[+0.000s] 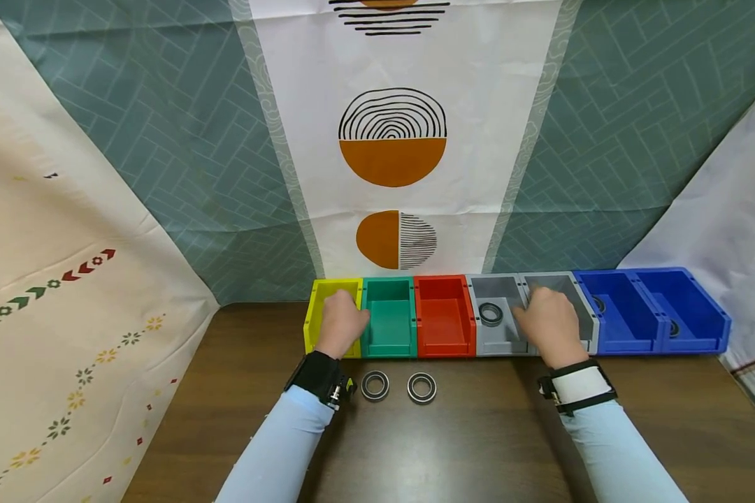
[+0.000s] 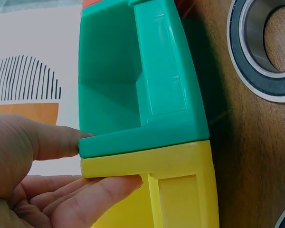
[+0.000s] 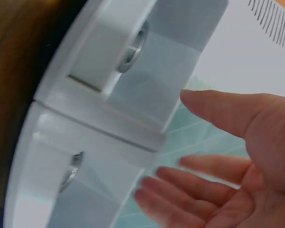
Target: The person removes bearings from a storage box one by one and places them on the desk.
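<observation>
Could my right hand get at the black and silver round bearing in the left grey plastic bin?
Likely yes: that grey bin is open on top, nothing covers the bearing, and your right hand is close by, open and seemingly empty.

Head view bright | pale glare — tabletop (image 1: pixel 409 443) | right wrist view — fingers (image 3: pixel 194 190) blurred

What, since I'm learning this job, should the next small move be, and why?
Perhaps ease the left hand off the yellow bin and green bin, to free it for picking: it pinches their adjoining walls, while two bearings lie on the table nearby.
</observation>
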{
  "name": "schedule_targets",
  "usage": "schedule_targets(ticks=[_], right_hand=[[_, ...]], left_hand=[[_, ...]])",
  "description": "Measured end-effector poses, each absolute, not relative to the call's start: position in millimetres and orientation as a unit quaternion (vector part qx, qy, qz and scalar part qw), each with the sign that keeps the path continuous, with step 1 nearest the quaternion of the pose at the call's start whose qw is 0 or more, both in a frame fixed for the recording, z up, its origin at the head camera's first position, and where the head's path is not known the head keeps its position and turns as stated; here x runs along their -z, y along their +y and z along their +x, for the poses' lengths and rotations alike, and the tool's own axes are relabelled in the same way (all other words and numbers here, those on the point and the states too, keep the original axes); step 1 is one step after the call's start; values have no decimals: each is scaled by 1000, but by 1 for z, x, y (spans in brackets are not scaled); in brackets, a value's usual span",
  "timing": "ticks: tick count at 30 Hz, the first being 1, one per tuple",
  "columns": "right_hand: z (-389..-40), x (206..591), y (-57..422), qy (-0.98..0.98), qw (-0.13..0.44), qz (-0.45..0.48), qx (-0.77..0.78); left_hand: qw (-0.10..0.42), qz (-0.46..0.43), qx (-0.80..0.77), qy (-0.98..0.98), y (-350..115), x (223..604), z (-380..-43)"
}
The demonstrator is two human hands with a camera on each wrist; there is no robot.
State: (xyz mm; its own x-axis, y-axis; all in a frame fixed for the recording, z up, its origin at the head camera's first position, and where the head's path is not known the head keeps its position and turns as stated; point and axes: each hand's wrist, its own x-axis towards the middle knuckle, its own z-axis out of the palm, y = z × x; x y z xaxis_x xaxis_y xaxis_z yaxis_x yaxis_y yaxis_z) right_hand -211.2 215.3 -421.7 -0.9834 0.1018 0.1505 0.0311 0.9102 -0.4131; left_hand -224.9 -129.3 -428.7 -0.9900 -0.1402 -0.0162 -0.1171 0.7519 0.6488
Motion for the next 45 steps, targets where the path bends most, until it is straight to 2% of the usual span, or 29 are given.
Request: schedule_targets(ticks=[4,10,27,34,45], right_hand=[[-215,419,204,-968,116,39,-220],[-219,431,190,-968,73,93,-221],[-239,454,180,-979,-30,78,-186],[-242,465,179,-981,-34,77,-176],[-247,469,176,-979,-73,62,-178]], left_hand=[[21,70,352,-933,-131,428,-225],[19,71,348,-934,-130,430,-224],[-2,94,350,-932,-126,429,-227],[6,77,355,-932,-127,429,-228],[9,74,360,-930,-131,429,-227]])
